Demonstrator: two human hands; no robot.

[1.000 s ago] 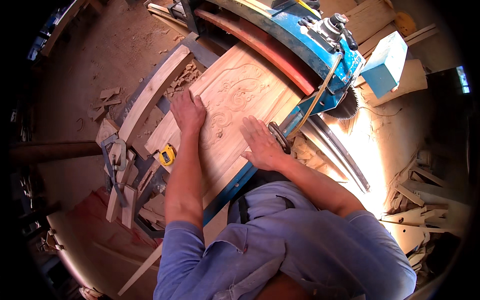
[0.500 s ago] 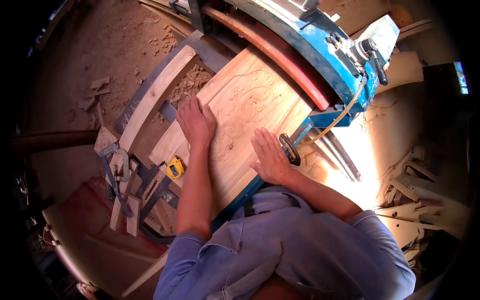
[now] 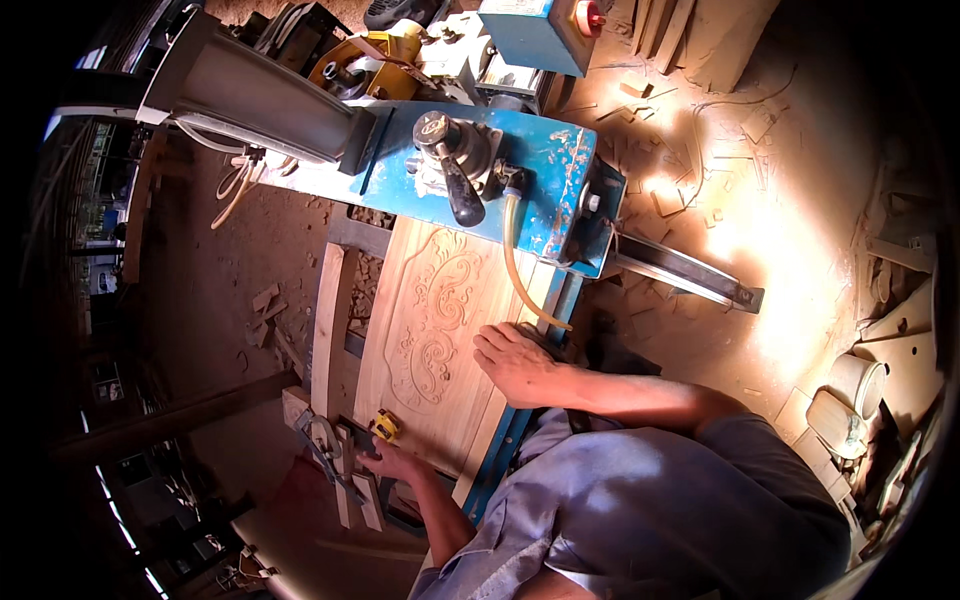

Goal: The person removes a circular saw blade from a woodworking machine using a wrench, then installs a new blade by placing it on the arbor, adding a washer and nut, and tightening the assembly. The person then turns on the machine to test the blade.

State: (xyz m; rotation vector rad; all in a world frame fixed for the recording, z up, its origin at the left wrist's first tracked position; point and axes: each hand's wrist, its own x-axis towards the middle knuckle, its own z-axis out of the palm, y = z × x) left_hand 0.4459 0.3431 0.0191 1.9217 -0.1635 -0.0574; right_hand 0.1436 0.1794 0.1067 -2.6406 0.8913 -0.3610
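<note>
A pale wooden panel (image 3: 385, 355) with carved scrollwork lies on the blue machine bed (image 3: 497, 455), its far end under the machine's arm. My right hand (image 3: 515, 368) rests flat on the panel's right edge, fingers stretched out and holding nothing. Right behind its knuckles sits a dark handle (image 3: 541, 341), partly covered. At the panel's near left corner is my left hand (image 3: 396, 462), fingers apart, just below a yellow tape measure (image 3: 385, 425). Whether that hand touches the panel or the tape measure I cannot tell.
Across the panel's far end stands the blue machine arm (image 3: 550, 170) with a black lever (image 3: 462, 190) and a thin hose (image 3: 514, 260). A metal clamp (image 3: 322, 438) and wood strips are at the left. A steel bar (image 3: 690, 270) juts out right; offcuts litter the floor.
The view has turned, bringing more of the machine into sight. My left hand has left the panel's carved face for the near left corner, beside the tape measure. My right hand stays along the right edge.
</note>
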